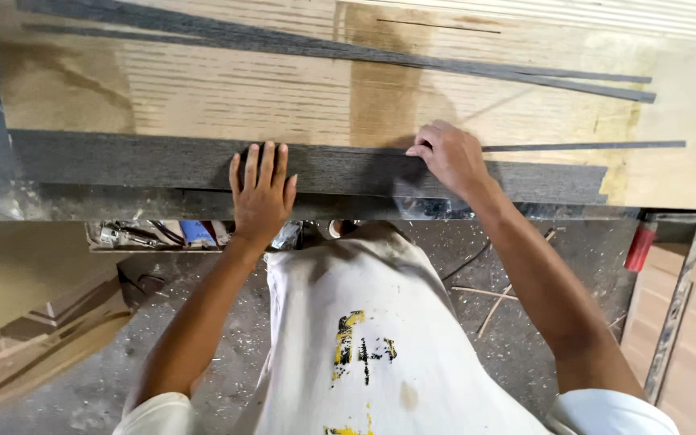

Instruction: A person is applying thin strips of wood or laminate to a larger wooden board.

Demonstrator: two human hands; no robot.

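From where I watch, the main risk sits at the left end: the dark veneer sheet (147, 161) lies flat along the near edge of the counter (203, 97), and only two hands pin it, so a push that is not even could let it skew or slide off the pale board beneath it. My left hand (261, 193) rests palm-down on the sheet, fingers (266, 161) spread and flat, gripping nothing; if that pressure lifts, I judge the thin sheet could buckle or creep. Further right, my right hand (451, 159) has its fingers curled down at the sheet's far edge, where a thin dark strip (590, 146) runs off to the right; I cannot tell whether the fingertips pinch that strip or only press on it. A sideways tug there could snap the strip or tear a splinter off the edge, since it looks very slender. The sheet itself is charcoal grey with fine straight grain, long and narrow, its right end stopping short of the counter's end with a stepped edge. Two more long dark slivers (525, 74) lie well apart from it, slanting across the top of the board. At the far right a red-handled clamp (640, 246) hangs below the counter's edge, near enough that a slipping elbow might knock it.
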